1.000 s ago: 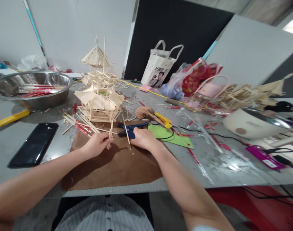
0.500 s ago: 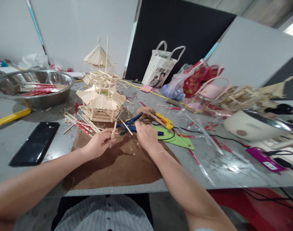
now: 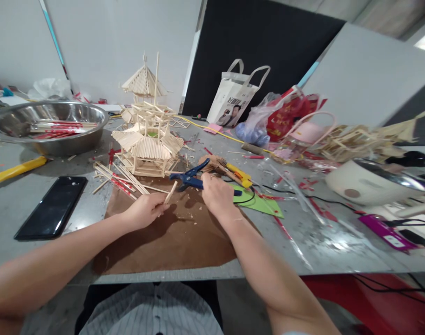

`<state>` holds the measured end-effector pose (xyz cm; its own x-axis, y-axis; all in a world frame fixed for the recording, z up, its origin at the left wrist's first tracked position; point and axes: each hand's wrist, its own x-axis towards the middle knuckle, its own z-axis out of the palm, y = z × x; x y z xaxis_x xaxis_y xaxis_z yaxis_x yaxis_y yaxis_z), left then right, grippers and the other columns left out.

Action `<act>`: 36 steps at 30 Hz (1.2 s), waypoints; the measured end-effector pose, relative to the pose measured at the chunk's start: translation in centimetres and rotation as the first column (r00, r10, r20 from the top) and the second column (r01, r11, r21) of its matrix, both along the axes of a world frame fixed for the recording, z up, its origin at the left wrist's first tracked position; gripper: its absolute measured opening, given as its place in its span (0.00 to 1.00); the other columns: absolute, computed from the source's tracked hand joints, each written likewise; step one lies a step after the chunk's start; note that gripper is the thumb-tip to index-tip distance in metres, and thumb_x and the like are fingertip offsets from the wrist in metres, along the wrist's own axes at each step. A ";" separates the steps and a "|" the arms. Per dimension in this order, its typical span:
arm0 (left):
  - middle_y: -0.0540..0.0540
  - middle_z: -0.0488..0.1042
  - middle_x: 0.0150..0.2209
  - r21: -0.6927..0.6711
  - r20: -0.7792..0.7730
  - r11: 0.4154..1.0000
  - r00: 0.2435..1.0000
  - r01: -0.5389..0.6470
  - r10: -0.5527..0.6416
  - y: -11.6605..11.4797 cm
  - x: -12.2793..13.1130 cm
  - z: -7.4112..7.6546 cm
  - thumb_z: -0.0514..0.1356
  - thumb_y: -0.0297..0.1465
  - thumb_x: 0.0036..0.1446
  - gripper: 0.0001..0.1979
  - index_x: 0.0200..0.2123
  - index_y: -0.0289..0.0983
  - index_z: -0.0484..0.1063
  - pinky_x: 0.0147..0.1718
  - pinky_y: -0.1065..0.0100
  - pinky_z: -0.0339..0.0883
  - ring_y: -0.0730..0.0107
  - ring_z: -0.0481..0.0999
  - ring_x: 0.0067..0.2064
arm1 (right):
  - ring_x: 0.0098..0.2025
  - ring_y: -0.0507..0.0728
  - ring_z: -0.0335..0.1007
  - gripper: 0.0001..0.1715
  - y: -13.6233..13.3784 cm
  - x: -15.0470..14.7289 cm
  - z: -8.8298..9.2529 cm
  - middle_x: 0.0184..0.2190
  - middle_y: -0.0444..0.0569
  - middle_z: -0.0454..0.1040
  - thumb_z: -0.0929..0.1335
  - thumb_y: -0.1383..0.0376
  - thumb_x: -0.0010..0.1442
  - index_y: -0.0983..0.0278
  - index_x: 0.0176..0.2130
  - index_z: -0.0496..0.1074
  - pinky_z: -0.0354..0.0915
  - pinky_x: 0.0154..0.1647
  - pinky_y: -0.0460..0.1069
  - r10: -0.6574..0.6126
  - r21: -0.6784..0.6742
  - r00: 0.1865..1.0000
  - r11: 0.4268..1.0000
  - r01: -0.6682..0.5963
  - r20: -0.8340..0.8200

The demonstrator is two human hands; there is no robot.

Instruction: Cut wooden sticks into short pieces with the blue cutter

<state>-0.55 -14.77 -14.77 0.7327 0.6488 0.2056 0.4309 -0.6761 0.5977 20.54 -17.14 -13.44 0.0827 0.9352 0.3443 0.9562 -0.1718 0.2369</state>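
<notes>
My left hand (image 3: 145, 210) is closed around a short wooden stick (image 3: 171, 191) that points up and to the right, over a brown paper sheet (image 3: 170, 235). My right hand (image 3: 215, 194) grips the handles of blue pliers (image 3: 189, 177), whose open jaws point left toward the stick's tip. Just behind stands a wooden stick pagoda model (image 3: 147, 130), with loose sticks (image 3: 119, 177) lying at its base.
A steel bowl (image 3: 51, 125) holding red-wrapped sticks sits far left, with a black phone (image 3: 51, 207) and a yellow tool (image 3: 16, 169) near it. A yellow glue gun (image 3: 235, 173), green sheet (image 3: 257, 201), bags (image 3: 233, 97), a white cooker (image 3: 369, 184) and cables fill the right.
My right hand picked the blue pliers up off the paper and lifted them. My left hand tilted its stick rightward toward the jaws.
</notes>
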 end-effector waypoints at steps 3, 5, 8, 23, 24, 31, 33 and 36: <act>0.44 0.73 0.33 -0.044 0.052 0.996 0.996 -0.071 0.073 0.4 -0.2 -0.1 0.48 0.33 0.54 0.12 0.32 0.34 0.69 0.30 0.71 0.63 0.73 0.70 0.28 | 0.33 0.57 0.66 0.13 0.1 1.5 0.5 0.32 0.53 0.70 0.54 0.70 0.57 0.65 0.38 0.62 0.53 0.27 0.47 -0.066 0.059 0.997 0.996 0.068 -0.045; 0.43 0.72 0.40 -0.037 0.078 0.997 0.995 -0.067 0.070 0.4 -0.2 0.1 0.48 0.33 0.54 0.12 0.32 0.35 0.69 0.35 0.69 0.64 0.70 0.71 0.35 | 0.33 0.57 0.66 0.12 0.1 1.8 0.7 0.32 0.53 0.70 0.54 0.70 0.57 0.65 0.38 0.62 0.53 0.27 0.47 -0.060 0.083 0.997 0.995 0.064 -0.048; 0.41 0.67 0.48 0.023 0.153 1.000 0.988 0.008 -0.011 0.0 -0.2 0.5 0.48 0.31 0.55 0.12 0.27 0.34 0.68 0.44 0.68 0.61 0.66 0.66 0.49 | 0.32 0.56 0.67 0.12 0.0 1.3 0.7 0.32 0.53 0.70 0.54 0.71 0.56 0.65 0.37 0.62 0.52 0.26 0.47 -0.045 0.043 0.999 0.998 0.046 -0.022; 0.44 0.73 0.34 0.044 0.023 0.997 0.998 -0.062 0.061 0.9 -0.6 0.5 0.48 0.31 0.54 0.11 0.29 0.34 0.67 0.33 0.71 0.63 0.69 0.72 0.34 | 0.33 0.54 0.63 0.12 -0.3 0.0 0.3 0.31 0.50 0.69 0.55 0.71 0.56 0.64 0.35 0.64 0.48 0.28 0.47 0.310 -0.044 0.950 0.950 -0.308 0.037; 0.45 0.73 0.30 0.024 0.011 0.996 0.997 -0.081 0.081 1.0 -0.6 0.6 0.48 0.32 0.54 0.11 0.29 0.34 0.68 0.31 0.71 0.63 0.70 0.72 0.31 | 0.33 0.54 0.63 0.12 -0.3 0.1 0.3 0.31 0.49 0.69 0.55 0.71 0.55 0.64 0.34 0.64 0.48 0.29 0.47 0.320 -0.038 0.947 0.947 -0.319 0.020; 0.42 0.70 0.43 0.021 0.157 0.983 0.972 -0.183 0.177 0.8 -0.8 1.2 0.48 0.34 0.54 0.13 0.32 0.34 0.69 0.41 0.68 0.62 0.65 0.69 0.44 | 0.32 0.54 0.64 0.09 0.7 2.1 -0.7 0.29 0.47 0.69 0.61 0.71 0.47 0.63 0.33 0.63 0.52 0.28 0.46 0.321 0.216 0.918 0.937 -0.273 -0.232; 0.40 0.67 0.48 0.038 0.191 0.985 0.969 -0.169 0.159 0.7 -0.9 1.3 0.48 0.33 0.54 0.13 0.29 0.34 0.69 0.44 0.68 0.60 0.64 0.67 0.48 | 0.33 0.55 0.64 0.06 1.0 2.8 -1.0 0.30 0.47 0.69 0.62 0.68 0.47 0.63 0.30 0.63 0.55 0.30 0.47 0.400 0.428 0.833 0.876 -0.224 -0.382; 0.39 0.63 0.52 0.070 0.216 0.989 0.970 -0.130 0.112 0.4 -0.8 1.3 0.49 0.31 0.54 0.11 0.27 0.34 0.68 0.44 0.68 0.60 0.63 0.64 0.52 | 0.30 0.53 0.64 0.06 1.0 3.0 -1.0 0.29 0.46 0.68 0.64 0.65 0.47 0.63 0.29 0.62 0.58 0.30 0.48 0.593 0.631 0.499 0.768 -0.111 -0.633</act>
